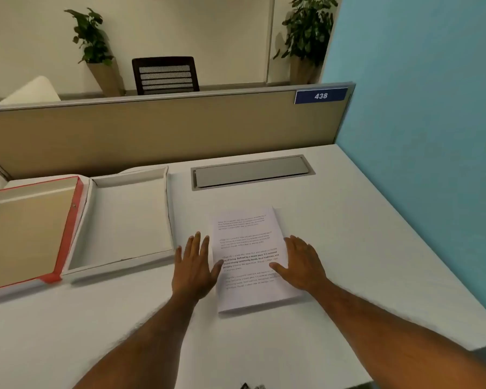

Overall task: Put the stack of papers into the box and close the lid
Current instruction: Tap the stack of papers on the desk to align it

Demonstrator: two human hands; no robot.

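Nothing done: my left hand (pixel 194 263) and right hand (pixel 302 265), spread flat, flank the paper stack (pixel 250 259); the box (pixel 124 220) lies open at the desk's (pixel 348 248) left edge.

Matt surfaces throughout
Smooth white bench (pixel 348 248); printed paper stack (pixel 250 265); matt card box (pixel 129 220), lid (pixel 26 228) red-edged; brushed-metal cable flap (pixel 250 172).

Soft, even indoor light falls on my white desk (pixel 348 248) with only faint shadows, the picture slightly soft, its straight edges bowing toward the corners.
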